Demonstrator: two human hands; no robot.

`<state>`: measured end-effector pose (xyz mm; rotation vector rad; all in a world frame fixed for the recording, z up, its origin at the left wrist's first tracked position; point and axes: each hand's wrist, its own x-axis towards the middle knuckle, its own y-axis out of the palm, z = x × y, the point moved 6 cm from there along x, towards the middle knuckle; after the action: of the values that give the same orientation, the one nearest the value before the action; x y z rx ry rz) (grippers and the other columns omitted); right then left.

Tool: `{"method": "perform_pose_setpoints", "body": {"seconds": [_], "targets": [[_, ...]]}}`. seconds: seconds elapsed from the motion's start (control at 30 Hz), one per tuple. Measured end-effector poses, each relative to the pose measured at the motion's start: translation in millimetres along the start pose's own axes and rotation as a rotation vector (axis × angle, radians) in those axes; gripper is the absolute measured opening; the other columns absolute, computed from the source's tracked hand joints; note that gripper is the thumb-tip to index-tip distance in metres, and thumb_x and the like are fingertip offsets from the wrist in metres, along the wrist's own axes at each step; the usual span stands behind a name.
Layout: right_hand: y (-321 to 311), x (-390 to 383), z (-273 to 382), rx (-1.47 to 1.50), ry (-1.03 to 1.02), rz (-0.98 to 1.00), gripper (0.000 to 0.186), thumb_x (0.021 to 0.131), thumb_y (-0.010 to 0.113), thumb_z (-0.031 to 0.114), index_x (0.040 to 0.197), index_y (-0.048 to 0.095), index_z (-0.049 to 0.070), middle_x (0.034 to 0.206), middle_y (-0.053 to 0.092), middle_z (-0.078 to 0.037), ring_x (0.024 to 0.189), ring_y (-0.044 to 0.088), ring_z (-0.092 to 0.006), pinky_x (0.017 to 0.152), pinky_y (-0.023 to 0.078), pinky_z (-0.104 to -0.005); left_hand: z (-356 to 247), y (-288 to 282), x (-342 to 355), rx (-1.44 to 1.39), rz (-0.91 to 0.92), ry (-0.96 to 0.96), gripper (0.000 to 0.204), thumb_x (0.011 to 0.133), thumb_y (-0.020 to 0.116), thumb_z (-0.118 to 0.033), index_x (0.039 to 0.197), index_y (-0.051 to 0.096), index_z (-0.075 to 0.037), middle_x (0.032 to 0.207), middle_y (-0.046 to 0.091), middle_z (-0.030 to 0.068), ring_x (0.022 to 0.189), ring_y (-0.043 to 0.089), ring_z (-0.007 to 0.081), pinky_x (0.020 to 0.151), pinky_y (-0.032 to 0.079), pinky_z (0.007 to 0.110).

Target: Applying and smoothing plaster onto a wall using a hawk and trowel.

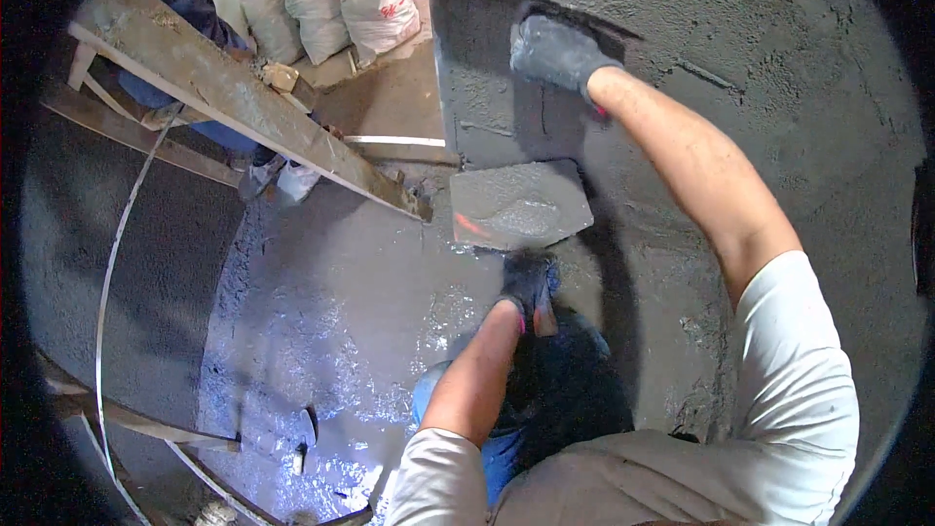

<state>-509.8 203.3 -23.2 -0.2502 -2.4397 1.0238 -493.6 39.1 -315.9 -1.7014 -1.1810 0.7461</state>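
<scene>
My right hand [560,51], in a dark glove, reaches up to the grey plastered wall [750,127]. Its fingers wrap round a plastering trowel [616,29], whose long thin blade lies against the wall; the handle is hidden under the hand. Lower down, my left hand [527,278], also gloved, grips the handle of a plasterer's hawk [472,197]. The hawk's flat board is held out close to the wall, coated with wet grey mortar [531,217], heaped near its middle. The end of the handle sticks out below the glove.
A mortar-stained wooden plank [243,102] slants across the upper left, with another person's leg [219,133] and shoes behind it. Filled sacks [317,15] stand at the back. A small trowel [307,429] lies on the wet floor [321,263], right of a thin curved strip [117,244].
</scene>
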Motion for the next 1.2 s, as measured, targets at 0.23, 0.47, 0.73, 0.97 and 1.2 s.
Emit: {"method": "perform_pose_setpoints", "body": {"seconds": [0.23,0.47,0.73,0.97,1.2], "targets": [[-69.5,-36.7,-26.2,-0.193,-0.180,-0.268,0.007,0.072,0.054,0.012,0.075,0.059,0.008,0.068,0.056,-0.009,0.059,0.058,-0.0269,0.056,0.049,-0.0355,2.8,-1.9,-16.0,-0.810,0.092,-0.106,0.027,0.080,0.052,-0.032,0.085,0.063,-0.007,0.073,0.061,0.0115,0.067,0.059,0.0245,0.061,0.047,0.039],[-16.7,-175.6,99.9,-0.195,-0.167,0.327,0.021,0.068,0.057,0.010,0.077,0.059,-0.009,0.058,0.057,-0.013,0.049,0.057,-0.0230,0.039,0.044,-0.0384,-2.3,-3.6,-18.9,-1.637,0.135,-0.532,0.020,0.089,0.045,-0.027,0.084,0.057,-0.012,0.063,0.051,0.0013,0.048,0.047,0.0141,0.040,0.038,0.028],[-66.4,-235.6,112.0,0.662,0.377,0.509,0.034,0.075,0.051,0.019,0.098,0.058,-0.006,0.070,0.061,-0.020,0.065,0.061,-0.0350,0.056,0.048,-0.0457,-5.8,-36.6,-22.4,-1.044,-0.158,-0.017,0.014,0.088,0.050,-0.018,0.092,0.059,-0.008,0.070,0.057,0.0043,0.052,0.053,0.0142,0.043,0.042,0.027],[-68.7,-232.9,99.6,0.470,0.382,0.213,0.029,0.073,0.053,0.016,0.096,0.059,-0.001,0.064,0.059,-0.015,0.061,0.062,-0.0308,0.053,0.047,-0.0432,-66.0,-37.4,-38.4,-0.427,-0.461,0.145,0.043,0.077,0.061,-0.041,0.094,0.060,-0.001,0.089,0.062,0.0226,0.079,0.063,0.0272,0.061,0.047,0.039],[-54.8,-251.1,107.9,0.355,0.279,0.399,0.015,0.074,0.053,0.011,0.086,0.060,0.005,0.063,0.058,-0.009,0.058,0.059,-0.0287,0.050,0.046,-0.0381,-42.2,-23.3,-9.3,-1.341,0.170,-0.438,0.017,0.080,0.063,-0.026,0.076,0.058,-0.010,0.058,0.050,0.0006,0.044,0.048,0.0121,0.038,0.038,0.028]]}}
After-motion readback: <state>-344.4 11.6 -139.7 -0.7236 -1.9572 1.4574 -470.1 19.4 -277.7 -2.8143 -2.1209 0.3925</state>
